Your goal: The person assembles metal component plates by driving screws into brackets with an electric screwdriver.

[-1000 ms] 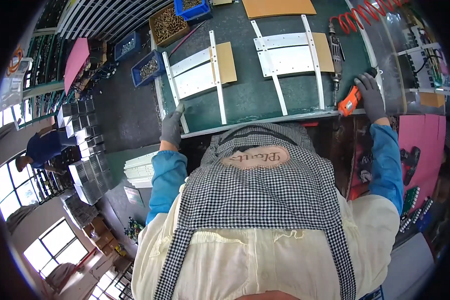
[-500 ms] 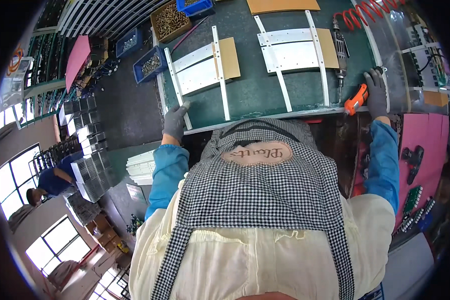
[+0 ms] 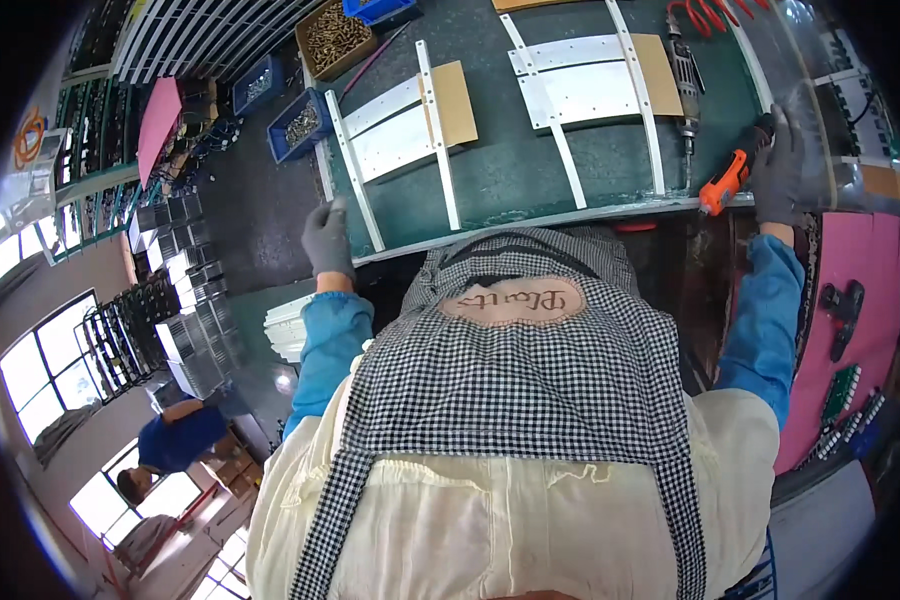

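Observation:
My left hand (image 3: 328, 240), in a grey glove, is just left of the near end of a white punched strip (image 3: 357, 180). Its fingers are loosely bent and apart, with nothing visible in them. My right hand (image 3: 780, 175), also gloved, lies at the bench's near right edge. Its fingers stretch forward beside the black end of an orange cordless screwdriver (image 3: 727, 182); whether they touch is unclear. Two assemblies of curved white panels (image 3: 395, 135), (image 3: 585, 85) and strips lie on the green bench (image 3: 510, 185), with tan board under their right sides.
A grey power driver (image 3: 684, 85) lies right of the panels, near a coiled red hose (image 3: 710, 15). Blue bins (image 3: 300, 128) and a box of brass-coloured screws (image 3: 335, 40) stand far left. White parts (image 3: 288, 328) are stacked by my left forearm. Another person (image 3: 180, 440) bends at lower left.
My left hand has come off the strip's end and moved left. My right hand has shifted right, baring the screwdriver's black end. The person in blue has moved nearer.

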Demonstrator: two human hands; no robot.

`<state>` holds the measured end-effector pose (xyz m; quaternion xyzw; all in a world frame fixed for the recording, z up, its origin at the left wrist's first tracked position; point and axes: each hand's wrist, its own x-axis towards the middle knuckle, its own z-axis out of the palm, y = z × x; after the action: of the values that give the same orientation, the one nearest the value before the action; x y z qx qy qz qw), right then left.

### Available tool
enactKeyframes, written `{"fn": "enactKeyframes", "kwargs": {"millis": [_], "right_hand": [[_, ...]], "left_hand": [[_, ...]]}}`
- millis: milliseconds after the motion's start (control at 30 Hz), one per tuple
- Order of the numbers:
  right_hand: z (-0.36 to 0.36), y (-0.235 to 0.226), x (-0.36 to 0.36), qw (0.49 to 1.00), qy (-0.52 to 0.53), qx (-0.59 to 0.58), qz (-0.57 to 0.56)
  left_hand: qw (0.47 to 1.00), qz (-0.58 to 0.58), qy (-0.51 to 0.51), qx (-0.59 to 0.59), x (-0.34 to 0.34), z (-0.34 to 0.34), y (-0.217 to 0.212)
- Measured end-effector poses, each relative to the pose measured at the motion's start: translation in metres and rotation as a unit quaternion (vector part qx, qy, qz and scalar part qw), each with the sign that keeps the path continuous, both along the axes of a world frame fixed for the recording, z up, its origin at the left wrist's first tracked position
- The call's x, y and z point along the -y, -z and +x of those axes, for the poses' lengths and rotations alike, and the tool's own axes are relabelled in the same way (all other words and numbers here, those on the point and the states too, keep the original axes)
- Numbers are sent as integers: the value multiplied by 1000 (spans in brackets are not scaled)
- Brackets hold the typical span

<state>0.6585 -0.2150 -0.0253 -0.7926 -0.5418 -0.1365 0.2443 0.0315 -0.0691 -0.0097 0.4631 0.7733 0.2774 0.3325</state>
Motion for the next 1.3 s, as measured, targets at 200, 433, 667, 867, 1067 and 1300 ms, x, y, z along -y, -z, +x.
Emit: {"fn": "enactKeyframes", "kwargs": {"millis": [200, 433, 667, 867, 1067, 1300], "right_hand": [[-61, -38, -28, 986, -101, -89, 103], [-112, -34, -20, 964, -69, -251, 47], [-158, -3, 6, 939, -21, -328, -104], [-153, 11, 3, 847, -64, -526, -29], [-119, -15, 4, 643, -117, -756, -39], [-123, 0, 4, 684, -65, -718, -111]], "left_hand": [[997, -3, 68, 31, 3, 54, -34], [975, -169, 96, 106, 40, 120, -19], [986, -140, 49, 77, 56, 134, -23], [990, -58, 85, 92, 61, 159, -30], [983, -37, 172, 53, 62, 183, -33], [980, -52, 173, 89, 65, 190, -27]]}}
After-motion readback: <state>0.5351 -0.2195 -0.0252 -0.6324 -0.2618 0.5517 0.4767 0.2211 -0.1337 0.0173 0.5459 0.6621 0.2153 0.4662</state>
